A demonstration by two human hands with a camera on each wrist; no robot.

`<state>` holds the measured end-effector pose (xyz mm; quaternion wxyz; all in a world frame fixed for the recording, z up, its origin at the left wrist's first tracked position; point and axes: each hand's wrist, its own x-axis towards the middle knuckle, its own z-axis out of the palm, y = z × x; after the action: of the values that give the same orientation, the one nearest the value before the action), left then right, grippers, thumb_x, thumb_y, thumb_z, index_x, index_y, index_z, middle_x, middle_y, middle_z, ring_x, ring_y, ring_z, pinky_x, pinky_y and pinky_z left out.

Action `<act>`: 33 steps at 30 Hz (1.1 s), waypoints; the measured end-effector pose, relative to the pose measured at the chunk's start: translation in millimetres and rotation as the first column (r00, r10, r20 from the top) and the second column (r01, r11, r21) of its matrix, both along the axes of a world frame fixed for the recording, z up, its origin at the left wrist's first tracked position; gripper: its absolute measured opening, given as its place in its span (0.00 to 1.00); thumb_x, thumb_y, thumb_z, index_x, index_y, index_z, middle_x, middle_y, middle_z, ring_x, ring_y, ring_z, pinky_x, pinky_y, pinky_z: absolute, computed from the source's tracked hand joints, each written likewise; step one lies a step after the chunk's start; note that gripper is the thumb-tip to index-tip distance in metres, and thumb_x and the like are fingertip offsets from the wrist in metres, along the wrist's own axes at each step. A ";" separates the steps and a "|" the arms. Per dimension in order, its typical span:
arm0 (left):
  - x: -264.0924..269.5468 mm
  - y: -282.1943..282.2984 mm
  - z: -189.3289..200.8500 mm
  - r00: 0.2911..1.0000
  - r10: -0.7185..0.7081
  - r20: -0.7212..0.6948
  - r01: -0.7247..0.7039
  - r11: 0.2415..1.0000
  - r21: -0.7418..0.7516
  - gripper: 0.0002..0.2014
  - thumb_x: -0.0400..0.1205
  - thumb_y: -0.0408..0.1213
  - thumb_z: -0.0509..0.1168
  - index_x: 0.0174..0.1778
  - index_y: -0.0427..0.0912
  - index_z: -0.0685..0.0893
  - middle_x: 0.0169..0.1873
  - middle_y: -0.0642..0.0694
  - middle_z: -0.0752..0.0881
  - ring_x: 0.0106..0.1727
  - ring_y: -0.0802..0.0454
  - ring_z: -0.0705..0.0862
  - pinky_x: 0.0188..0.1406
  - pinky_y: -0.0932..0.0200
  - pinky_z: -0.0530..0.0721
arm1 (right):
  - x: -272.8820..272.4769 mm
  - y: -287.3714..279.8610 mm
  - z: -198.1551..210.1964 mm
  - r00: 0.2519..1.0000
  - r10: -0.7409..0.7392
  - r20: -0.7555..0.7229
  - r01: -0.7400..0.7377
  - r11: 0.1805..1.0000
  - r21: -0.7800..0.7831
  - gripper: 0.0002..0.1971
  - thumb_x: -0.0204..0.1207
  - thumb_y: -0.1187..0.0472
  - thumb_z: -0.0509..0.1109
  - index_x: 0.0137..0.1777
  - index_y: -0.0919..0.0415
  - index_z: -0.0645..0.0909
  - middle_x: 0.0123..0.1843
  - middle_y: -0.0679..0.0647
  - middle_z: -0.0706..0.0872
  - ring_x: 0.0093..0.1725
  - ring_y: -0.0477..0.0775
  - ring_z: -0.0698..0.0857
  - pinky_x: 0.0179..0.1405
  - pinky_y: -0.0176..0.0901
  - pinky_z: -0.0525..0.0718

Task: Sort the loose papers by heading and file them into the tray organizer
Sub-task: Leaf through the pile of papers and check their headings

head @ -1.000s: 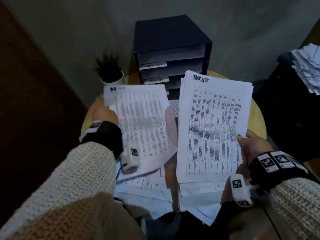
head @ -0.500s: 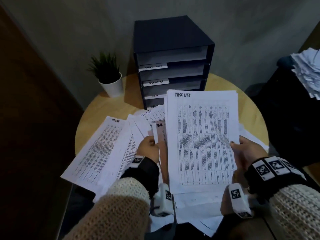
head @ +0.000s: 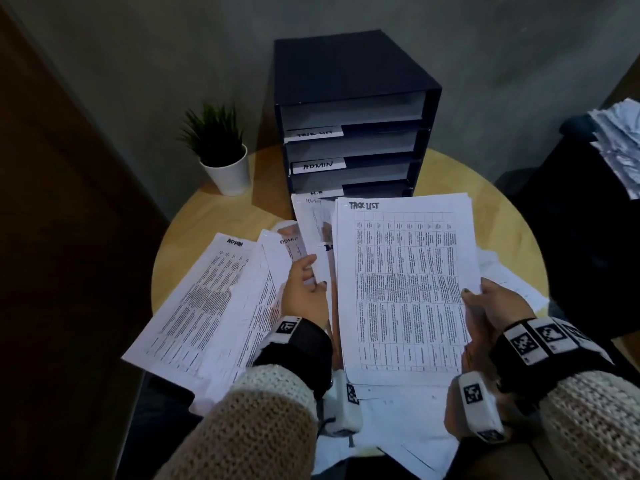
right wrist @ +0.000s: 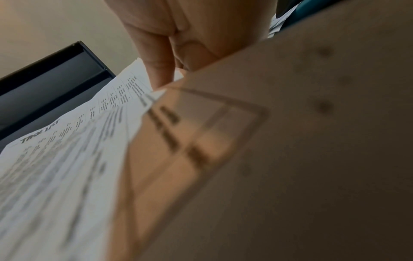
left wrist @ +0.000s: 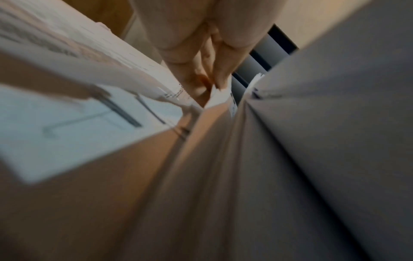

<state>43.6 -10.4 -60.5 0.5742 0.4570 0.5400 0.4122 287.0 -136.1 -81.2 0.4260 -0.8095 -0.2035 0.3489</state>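
Two hands work the papers. The right hand pinches the right edge of the TASK LIST stack, thumb on top. The stack's long axis runs straight away from that grip toward the tray organizer, which stands just beyond its far edge, so a forward push should reach the slot labelled for it. The left hand sits left of the stack, fingers on a narrow sheet; whether it truly grips it is unclear, the left wrist view being blurred. Further left fan the ADMIN sheets. A potted plant stands left of the organizer, clear of the path.
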 end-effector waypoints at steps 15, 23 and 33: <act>-14.3 -22.8 6.2 0.856 -0.422 -0.299 0.431 0.902 -0.039 0.20 0.84 0.24 0.53 0.68 0.46 0.75 0.33 0.53 0.77 0.37 0.55 0.76 0.38 0.78 0.76 | -6.8 -1.4 1.8 0.994 0.040 0.102 -0.024 0.988 -0.155 0.03 0.80 0.66 0.64 0.51 0.65 0.78 0.46 0.61 0.81 0.48 0.57 0.78 0.48 0.43 0.68; -9.8 -31.1 19.1 0.866 -0.466 -0.183 0.475 0.880 0.004 0.18 0.83 0.26 0.57 0.59 0.49 0.85 0.53 0.49 0.87 0.52 0.53 0.84 0.51 0.72 0.80 | -0.7 -2.5 -2.9 0.998 -0.004 0.064 0.016 0.982 -0.190 0.09 0.81 0.66 0.63 0.57 0.69 0.78 0.44 0.62 0.81 0.50 0.58 0.77 0.51 0.45 0.69; -13.0 -18.9 -2.4 0.863 -0.223 -0.453 0.229 0.973 -0.043 0.22 0.68 0.54 0.69 0.57 0.52 0.79 0.61 0.45 0.83 0.62 0.48 0.81 0.63 0.54 0.80 | -3.4 -2.9 5.4 0.978 0.141 0.154 -0.088 0.948 -0.306 0.12 0.82 0.61 0.62 0.61 0.66 0.79 0.56 0.65 0.84 0.47 0.57 0.76 0.46 0.41 0.67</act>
<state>30.6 -29.3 -62.9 0.4733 0.6041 0.5995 0.2270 283.6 -139.0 -75.8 0.2591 -0.8784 -0.2318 0.3280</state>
